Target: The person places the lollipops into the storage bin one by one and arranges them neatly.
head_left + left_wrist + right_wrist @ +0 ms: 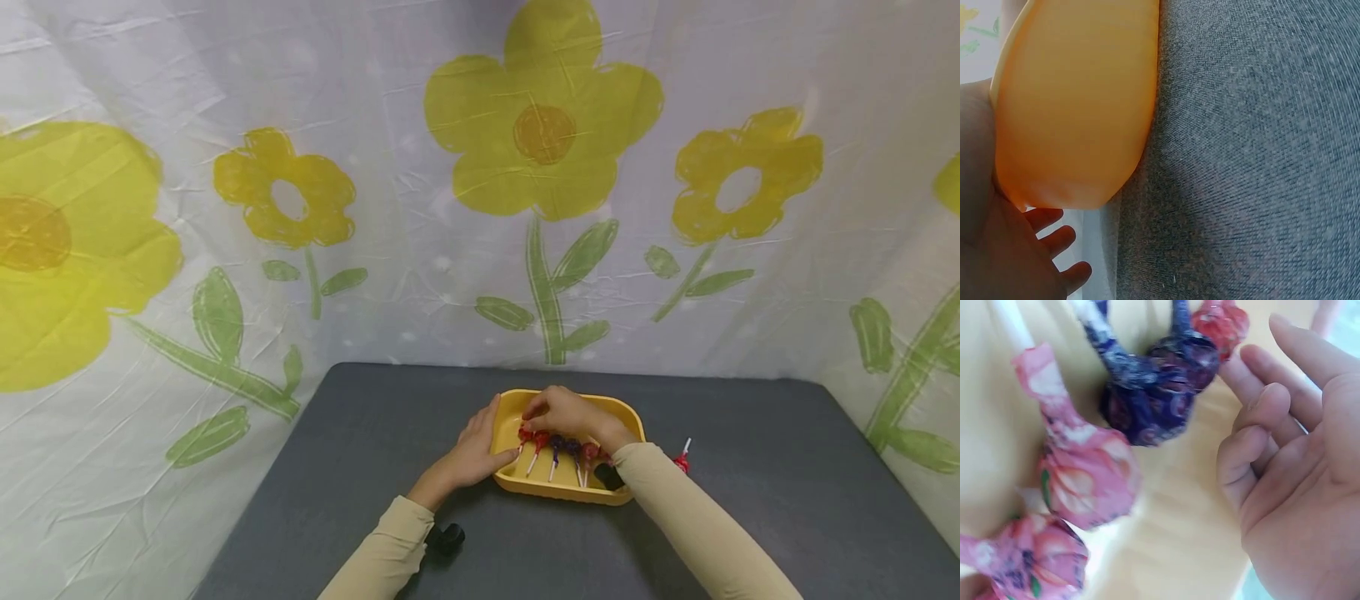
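Note:
A yellow tray (558,493) stands on the dark table, holding a row of wrapped lollipops. Red lollipops (542,439) lie at its left, purple lollipops (573,447) in the middle and pink-red lollipops (590,452) further right, with white sticks towards me. My left hand (468,450) holds the tray's left end, thumb over the rim and fingers along the outside. Inside the tray, my right hand (567,412) is over the leftmost red lollipop; in the right wrist view its fingers are loosely bent beside a red lollipop (1222,328), with nothing visibly gripped.
Another red lollipop (682,460) lies on the table right of the tray, partly behind my right sleeve (690,508). A black device (450,540) sits at my left wrist. Behind the dark table (405,400) hangs a curtain (405,317) with yellow flowers.

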Action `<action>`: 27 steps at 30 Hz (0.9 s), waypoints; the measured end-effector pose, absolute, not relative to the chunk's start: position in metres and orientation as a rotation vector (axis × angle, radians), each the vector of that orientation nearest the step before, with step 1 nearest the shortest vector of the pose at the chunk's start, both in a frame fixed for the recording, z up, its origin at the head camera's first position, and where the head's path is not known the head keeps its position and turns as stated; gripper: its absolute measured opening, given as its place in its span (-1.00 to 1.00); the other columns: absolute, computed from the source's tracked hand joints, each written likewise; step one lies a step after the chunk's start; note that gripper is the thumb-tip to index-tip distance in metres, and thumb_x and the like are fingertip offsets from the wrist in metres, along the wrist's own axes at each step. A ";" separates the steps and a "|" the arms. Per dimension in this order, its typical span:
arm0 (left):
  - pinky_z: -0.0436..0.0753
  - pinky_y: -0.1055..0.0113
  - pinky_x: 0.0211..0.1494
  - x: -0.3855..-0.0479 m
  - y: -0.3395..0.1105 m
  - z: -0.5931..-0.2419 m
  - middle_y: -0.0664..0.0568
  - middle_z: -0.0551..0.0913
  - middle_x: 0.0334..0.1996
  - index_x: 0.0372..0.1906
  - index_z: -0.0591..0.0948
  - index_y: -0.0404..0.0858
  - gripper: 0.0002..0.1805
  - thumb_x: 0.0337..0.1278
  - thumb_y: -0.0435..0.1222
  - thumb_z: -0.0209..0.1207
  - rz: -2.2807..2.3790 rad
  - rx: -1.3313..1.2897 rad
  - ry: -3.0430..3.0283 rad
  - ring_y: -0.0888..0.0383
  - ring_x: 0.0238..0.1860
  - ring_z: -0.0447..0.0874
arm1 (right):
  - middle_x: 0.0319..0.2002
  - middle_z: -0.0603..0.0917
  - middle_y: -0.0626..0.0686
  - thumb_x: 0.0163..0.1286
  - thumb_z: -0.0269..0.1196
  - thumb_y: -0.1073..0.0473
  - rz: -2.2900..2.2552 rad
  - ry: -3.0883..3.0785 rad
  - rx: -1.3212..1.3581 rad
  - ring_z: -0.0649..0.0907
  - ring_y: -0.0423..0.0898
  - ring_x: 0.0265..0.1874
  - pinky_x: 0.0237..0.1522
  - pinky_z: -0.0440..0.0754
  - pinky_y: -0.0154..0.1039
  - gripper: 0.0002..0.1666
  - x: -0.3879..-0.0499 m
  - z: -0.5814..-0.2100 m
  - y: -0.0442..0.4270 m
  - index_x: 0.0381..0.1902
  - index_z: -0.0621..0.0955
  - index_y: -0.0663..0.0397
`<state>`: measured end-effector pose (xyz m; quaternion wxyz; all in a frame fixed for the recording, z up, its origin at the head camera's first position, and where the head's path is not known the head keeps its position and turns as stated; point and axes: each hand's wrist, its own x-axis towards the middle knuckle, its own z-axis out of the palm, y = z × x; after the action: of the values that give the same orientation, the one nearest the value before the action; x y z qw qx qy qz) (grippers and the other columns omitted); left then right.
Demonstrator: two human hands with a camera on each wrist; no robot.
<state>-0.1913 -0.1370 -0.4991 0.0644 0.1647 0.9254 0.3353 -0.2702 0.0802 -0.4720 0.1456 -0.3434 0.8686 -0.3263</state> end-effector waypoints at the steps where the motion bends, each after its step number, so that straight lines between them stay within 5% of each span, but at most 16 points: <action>1: 0.10 -0.30 0.49 -0.191 -0.137 -0.499 -0.33 0.08 0.52 0.60 -0.19 -0.24 0.07 0.23 0.03 0.18 1.012 0.499 2.795 -0.29 0.52 0.07 | -0.16 0.80 -0.05 0.34 0.33 0.08 -0.925 2.516 -0.990 0.68 -0.19 -0.21 -0.11 0.67 -0.24 -0.73 -0.270 -0.470 0.081 -0.08 0.76 0.09; 5: 0.10 -0.30 0.49 -0.191 -0.137 -0.499 -0.35 0.10 0.51 0.59 -0.19 -0.26 0.08 0.21 0.01 0.19 1.010 0.497 2.800 -0.31 0.51 0.07 | -0.09 0.79 0.01 0.33 0.34 0.09 -0.889 2.553 -0.987 0.69 -0.14 -0.15 -0.06 0.67 -0.19 -0.69 -0.268 -0.458 0.084 -0.04 0.75 0.11; 11: 0.10 -0.30 0.49 -0.192 -0.137 -0.500 -0.35 0.10 0.51 0.60 -0.19 -0.25 0.07 0.23 -0.01 0.19 1.017 0.498 2.796 -0.31 0.51 0.07 | 0.00 0.76 0.17 0.38 0.29 0.08 -0.956 2.483 -0.965 0.71 0.00 -0.48 -0.43 0.68 -0.18 -0.60 -0.259 -0.442 0.092 0.06 0.69 0.22; 17: 0.14 -0.32 0.46 -0.191 -0.136 -0.500 -0.39 0.13 0.49 0.58 -0.16 -0.31 0.08 0.20 -0.04 0.22 1.026 0.514 2.810 -0.34 0.48 0.11 | 0.01 0.74 0.17 0.44 0.23 0.04 -1.045 2.494 -0.984 0.68 0.06 -0.54 -0.39 0.70 0.02 -0.59 -0.249 -0.434 0.106 0.09 0.67 0.20; 22: 0.14 -0.31 0.47 -0.190 -0.136 -0.503 -0.38 0.12 0.49 0.59 -0.17 -0.31 0.09 0.19 0.00 0.21 1.008 0.499 2.808 -0.33 0.49 0.10 | -0.16 0.77 0.10 0.44 0.23 0.00 -1.076 2.595 -0.909 0.56 -0.12 -0.60 -0.49 0.58 -0.24 -0.65 -0.244 -0.429 0.123 0.04 0.71 0.05; 27: 0.13 -0.31 0.47 -0.191 -0.136 -0.503 -0.37 0.13 0.49 0.59 -0.17 -0.28 0.08 0.19 0.00 0.21 1.013 0.506 2.820 -0.33 0.49 0.12 | -0.22 0.75 0.19 0.43 0.23 -0.02 -1.160 2.642 -0.759 0.57 0.18 -0.56 -0.58 0.45 -0.29 -0.66 -0.244 -0.425 0.146 0.02 0.71 0.02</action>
<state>-0.1911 -0.1361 -0.5027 0.0515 0.1662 0.9268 0.3328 -0.2435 0.1460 -0.4247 0.0787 -0.2537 0.8827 -0.3876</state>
